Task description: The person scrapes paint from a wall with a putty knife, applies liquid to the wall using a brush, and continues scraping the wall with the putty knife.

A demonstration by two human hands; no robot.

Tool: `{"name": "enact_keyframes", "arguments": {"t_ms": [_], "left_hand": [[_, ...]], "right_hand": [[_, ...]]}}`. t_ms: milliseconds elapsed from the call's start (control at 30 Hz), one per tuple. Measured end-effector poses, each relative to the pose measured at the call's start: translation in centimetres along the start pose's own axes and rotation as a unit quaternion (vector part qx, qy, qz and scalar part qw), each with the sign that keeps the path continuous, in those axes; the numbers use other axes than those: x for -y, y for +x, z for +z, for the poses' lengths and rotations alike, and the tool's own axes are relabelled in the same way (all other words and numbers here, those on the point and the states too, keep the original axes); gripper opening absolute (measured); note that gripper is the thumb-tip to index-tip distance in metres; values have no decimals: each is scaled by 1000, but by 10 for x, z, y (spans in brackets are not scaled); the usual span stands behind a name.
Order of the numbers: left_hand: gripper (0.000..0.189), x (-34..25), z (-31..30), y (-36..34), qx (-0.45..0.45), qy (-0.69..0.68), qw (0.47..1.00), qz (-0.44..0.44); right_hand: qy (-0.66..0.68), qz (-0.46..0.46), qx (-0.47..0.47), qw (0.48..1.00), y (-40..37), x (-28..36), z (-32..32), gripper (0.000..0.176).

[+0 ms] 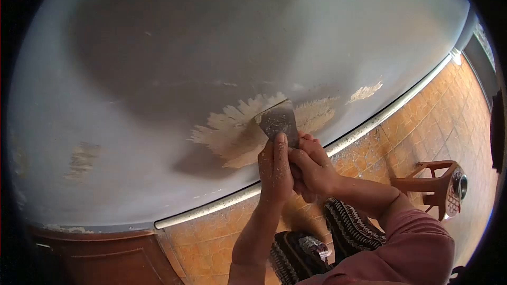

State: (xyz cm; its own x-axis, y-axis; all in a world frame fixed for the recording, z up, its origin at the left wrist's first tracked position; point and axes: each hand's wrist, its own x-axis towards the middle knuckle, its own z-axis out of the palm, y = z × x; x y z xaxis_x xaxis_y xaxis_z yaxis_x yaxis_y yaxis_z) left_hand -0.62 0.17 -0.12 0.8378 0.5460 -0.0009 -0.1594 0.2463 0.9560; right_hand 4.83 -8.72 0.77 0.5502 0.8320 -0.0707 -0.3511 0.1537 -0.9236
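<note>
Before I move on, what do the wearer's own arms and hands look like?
The bare left hand and bare right hand are ungloved, and both forearms are uncovered, with no watch or bracelet visible. A short, dusty-pink fabric sleeve ends near the right elbow; no left sleeve shows.

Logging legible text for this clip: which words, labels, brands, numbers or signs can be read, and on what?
None can be read.
Scraper: dusty and smudged, no legible marking.
Wall: no lettering.
Trousers: a pattern, not words.
</note>
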Motion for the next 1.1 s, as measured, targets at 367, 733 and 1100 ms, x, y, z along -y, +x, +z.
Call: {"name": "enact_keyframes", "arguments": {"t_ms": [367,733,1100], "left_hand": [[44,-19,-1,-19,-81,33,990,-107],[50,-61,-2,-18,-135,83,963,-216],[52,-107,17,-41,-218,175,921,-270]], "right_hand": [[-31,82,-36,996,-17,5,17,22],[-79,167,30,982,-5,50,27,32],[-667,185,-75,717,-181,-89,-167,27]]}}
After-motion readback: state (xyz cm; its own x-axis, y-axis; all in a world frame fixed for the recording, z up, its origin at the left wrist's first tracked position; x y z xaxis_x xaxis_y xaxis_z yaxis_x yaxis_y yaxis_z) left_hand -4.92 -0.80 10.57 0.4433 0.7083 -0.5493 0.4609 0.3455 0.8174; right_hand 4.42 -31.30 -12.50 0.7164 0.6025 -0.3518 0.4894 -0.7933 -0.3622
